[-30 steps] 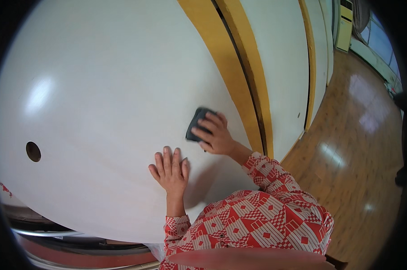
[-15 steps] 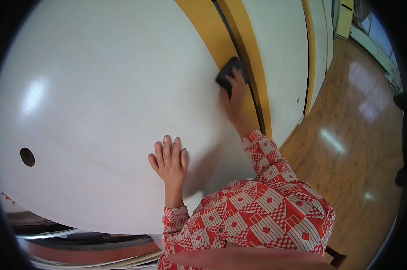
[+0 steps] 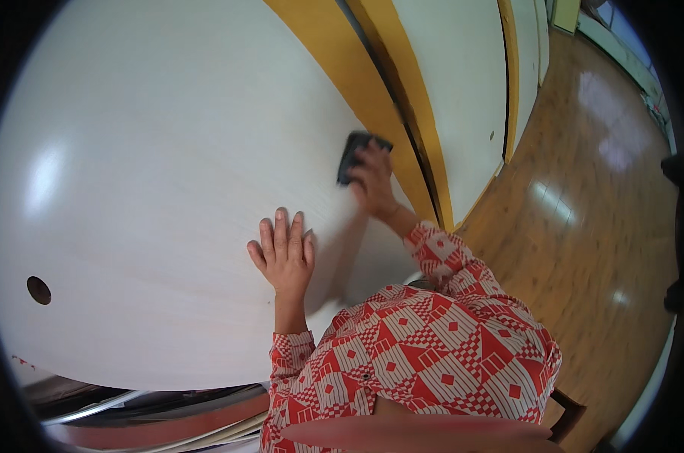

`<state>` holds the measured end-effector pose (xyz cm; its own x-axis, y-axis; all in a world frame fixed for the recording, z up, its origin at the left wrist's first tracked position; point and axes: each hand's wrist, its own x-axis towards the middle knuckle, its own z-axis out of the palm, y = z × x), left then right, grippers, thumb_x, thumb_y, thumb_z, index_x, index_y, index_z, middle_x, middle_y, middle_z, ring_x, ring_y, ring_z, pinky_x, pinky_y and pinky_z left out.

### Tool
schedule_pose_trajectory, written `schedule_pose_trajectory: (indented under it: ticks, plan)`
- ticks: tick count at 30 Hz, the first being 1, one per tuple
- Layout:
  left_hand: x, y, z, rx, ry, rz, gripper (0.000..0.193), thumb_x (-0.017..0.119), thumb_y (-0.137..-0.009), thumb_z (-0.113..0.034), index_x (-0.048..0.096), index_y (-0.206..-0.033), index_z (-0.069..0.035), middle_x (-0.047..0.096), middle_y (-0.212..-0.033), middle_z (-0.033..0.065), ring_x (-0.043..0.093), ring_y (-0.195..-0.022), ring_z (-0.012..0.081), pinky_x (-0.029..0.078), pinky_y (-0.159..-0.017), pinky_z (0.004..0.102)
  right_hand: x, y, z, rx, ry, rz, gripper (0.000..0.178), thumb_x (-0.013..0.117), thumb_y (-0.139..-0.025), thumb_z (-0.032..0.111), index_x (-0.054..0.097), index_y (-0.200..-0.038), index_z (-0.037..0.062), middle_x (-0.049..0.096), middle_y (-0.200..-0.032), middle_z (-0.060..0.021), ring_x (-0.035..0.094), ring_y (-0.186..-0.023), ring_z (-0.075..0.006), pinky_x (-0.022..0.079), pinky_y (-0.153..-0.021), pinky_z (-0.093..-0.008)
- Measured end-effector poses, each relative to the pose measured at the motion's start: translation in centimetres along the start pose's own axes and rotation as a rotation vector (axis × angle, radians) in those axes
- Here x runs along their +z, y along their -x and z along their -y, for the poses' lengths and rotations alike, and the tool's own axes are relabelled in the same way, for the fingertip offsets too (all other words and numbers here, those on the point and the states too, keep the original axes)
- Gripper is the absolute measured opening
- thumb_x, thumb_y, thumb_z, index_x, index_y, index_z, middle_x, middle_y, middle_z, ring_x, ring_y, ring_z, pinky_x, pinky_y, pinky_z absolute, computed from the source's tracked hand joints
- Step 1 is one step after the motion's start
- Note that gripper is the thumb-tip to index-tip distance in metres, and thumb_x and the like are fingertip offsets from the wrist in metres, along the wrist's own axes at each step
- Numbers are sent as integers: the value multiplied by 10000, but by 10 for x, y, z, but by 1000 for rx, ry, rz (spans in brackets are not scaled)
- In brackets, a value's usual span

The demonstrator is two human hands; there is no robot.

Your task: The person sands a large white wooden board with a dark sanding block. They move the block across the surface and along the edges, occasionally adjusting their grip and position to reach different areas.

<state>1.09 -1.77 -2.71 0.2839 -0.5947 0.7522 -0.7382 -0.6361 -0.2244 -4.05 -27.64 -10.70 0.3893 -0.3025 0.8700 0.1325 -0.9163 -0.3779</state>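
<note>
Rubbing of the white panel (image 3: pixel 168 174) is judged to be in hand. The dark pad (image 3: pixel 351 157) is held under the spread fingers of the right hand (image 3: pixel 373 183), at the edge of the yellow strip (image 3: pixel 334 68). The left hand (image 3: pixel 287 263), empty, is laid flat on the panel. Even pressure is called for by a further stroke. Half a second earlier, the pad was placed higher, over the strip.

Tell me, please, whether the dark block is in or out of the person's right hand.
In: the right hand holds the dark block, fingers lying across it and its left side showing; blur hides the exact grip.
</note>
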Motion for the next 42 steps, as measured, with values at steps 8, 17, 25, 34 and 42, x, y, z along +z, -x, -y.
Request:
schedule_pose_trajectory:
  ticks: [8,17,25,34,42]
  plan:
    - [2,1,-2,60,18,26,404,640,-962,-346,681,-1353,-253,518,-1564,22,346,-1527,266,118,-1251,519,-5,-9,-40,269,16,-333,423,723,-845,165,624,-1251,101,509,-1326,-153,439,-1259,-361,283,-1092,-528]
    - [0,9,-1,26,-17,17,352,645,-957,-316,717,-1298,-269,573,-1511,2,414,-1481,257,144,-1243,524,2,76,45,65,0,14,400,750,-806,167,674,-1198,198,499,-1257,-115,442,-1243,-346,298,-1068,-512]
    - [6,12,3,79,-76,1,356,666,-927,-306,721,-1279,-296,578,-1503,5,409,-1483,263,126,-1248,518,-7,6,-63,477,60,-278,382,706,-871,123,650,-1248,93,491,-1349,-177,437,-1252,-377,327,-1067,-497]
    - [6,16,2,92,-78,37,405,659,-945,-298,689,-1350,-287,572,-1511,-24,426,-1477,213,114,-1248,514,5,78,68,11,-103,134,425,753,-819,193,687,-1227,292,501,-1281,-68,439,-1229,-298,330,-1043,-494]
    - [-8,25,21,3,-69,-5,438,664,-954,-339,666,-1387,-273,477,-1591,27,321,-1532,275,61,-1255,537,-8,-9,9,88,85,-44,515,679,-846,209,641,-1352,120,478,-1338,-180,400,-1279,-369,256,-1093,-527]
